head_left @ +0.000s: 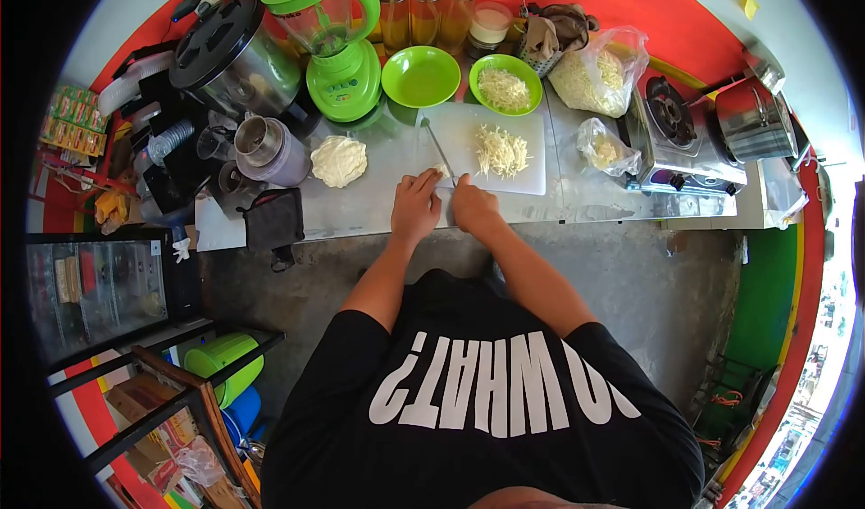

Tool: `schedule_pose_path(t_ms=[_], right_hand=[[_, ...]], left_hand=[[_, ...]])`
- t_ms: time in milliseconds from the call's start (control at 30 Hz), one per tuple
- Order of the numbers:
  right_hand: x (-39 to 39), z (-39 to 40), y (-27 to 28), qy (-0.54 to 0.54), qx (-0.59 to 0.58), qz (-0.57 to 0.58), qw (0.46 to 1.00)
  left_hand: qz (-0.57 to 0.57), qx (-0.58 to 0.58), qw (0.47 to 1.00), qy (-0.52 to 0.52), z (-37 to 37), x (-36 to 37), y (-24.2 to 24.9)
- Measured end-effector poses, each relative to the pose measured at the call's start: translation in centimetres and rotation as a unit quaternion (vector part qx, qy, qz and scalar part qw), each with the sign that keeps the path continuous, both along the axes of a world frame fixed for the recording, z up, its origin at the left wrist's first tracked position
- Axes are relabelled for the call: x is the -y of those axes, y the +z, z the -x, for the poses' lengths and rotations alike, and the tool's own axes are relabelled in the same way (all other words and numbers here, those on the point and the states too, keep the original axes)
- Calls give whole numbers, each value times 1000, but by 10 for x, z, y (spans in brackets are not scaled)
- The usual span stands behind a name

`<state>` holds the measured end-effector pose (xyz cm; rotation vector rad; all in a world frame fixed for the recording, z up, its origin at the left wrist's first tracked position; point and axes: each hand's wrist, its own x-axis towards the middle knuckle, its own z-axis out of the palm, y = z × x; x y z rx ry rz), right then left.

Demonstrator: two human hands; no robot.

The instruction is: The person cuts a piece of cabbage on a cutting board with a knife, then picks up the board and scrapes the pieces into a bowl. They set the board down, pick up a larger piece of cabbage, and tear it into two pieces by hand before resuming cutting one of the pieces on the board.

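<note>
My right hand [475, 205] is closed around the handle of a knife [436, 143], whose blade points away from me across the white cutting board [533, 183]. Just left of the blade, my left hand [416, 204] has its fingers curled over a small pale piece [441, 171] at the board's near edge; most of that piece is hidden. A pile of pale shreds [503, 151], possibly cabbage, lies on the board right of the knife. Behind it, a green bowl [539, 102] holds similar shreds. A pale, lumpy white mound [340, 160] sits on the counter to the left.
Another green bowl [421, 77] stands behind the board, beside a green blender [344, 81]. Several pump bottles [425, 13] line the wall. To the right are a bag of shreds [599, 81], a smaller bag [608, 147] and a gas stove [685, 140] with a pot [755, 120].
</note>
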<state>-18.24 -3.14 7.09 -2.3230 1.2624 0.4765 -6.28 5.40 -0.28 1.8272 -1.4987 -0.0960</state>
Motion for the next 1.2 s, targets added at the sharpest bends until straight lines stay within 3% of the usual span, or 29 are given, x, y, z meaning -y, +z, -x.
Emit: schedule_pose_path(t_ms=[300, 467, 667, 800, 1067, 1200], right_hand=[[-13, 4, -10, -25, -11, -8, 1000], [4, -8, 16, 33, -26, -17, 999], [-17, 2, -14, -18, 4, -2, 1000], [0, -9, 8, 34, -18, -6, 999], [-15, -2, -17, -22, 14, -1, 1000], [-1, -11, 0, -9, 11, -4, 1000]], left_hand=[[-3, 4, 1000, 13, 1, 1, 0], [9, -6, 1000, 15, 2, 0, 4], [8, -9, 1000, 13, 2, 0, 2], [13, -15, 1000, 11, 1, 0, 3], [7, -6, 1000, 10, 0, -1, -3], [-4, -24, 1000, 8, 0, -1, 1]])
